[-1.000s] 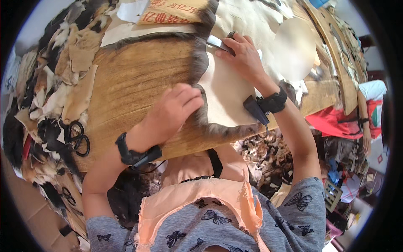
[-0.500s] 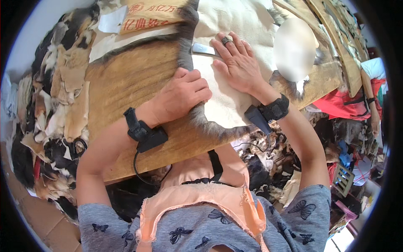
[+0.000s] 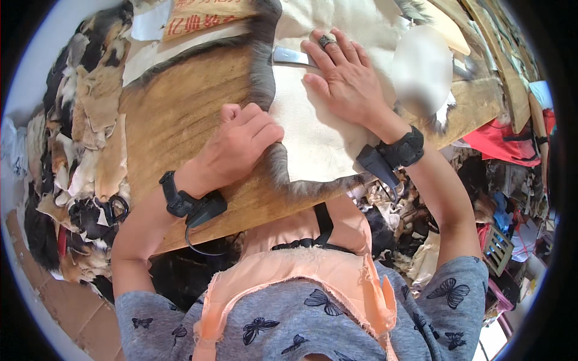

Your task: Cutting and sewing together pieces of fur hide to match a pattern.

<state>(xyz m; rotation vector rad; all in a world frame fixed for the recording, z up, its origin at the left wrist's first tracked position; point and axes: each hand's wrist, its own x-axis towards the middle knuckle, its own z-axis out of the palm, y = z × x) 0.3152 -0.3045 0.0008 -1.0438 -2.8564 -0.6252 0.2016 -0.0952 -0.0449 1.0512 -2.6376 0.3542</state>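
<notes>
A fur pelt lies skin side up, its pale leather bordered by dark grey fur. At its left edge my left hand is closed, with the curled fingers gripping the border; the fingertips are hidden. My right hand lies flat on the leather, fingers stretched out, a ring on one of them. A flat shiny metal blade sticks out to the left from beneath its fingers; the rest of the blade is covered by the hand.
The pelt rests on a wooden board. Farther back left are another fur-edged piece and a printed tan sheet. Heaped fur scraps lie left of the board. At right are a red cloth and another person's arm.
My left hand has shifted left and slightly down. My right hand stays flat on the pelt beside the blade. The whole view has shifted a little.
</notes>
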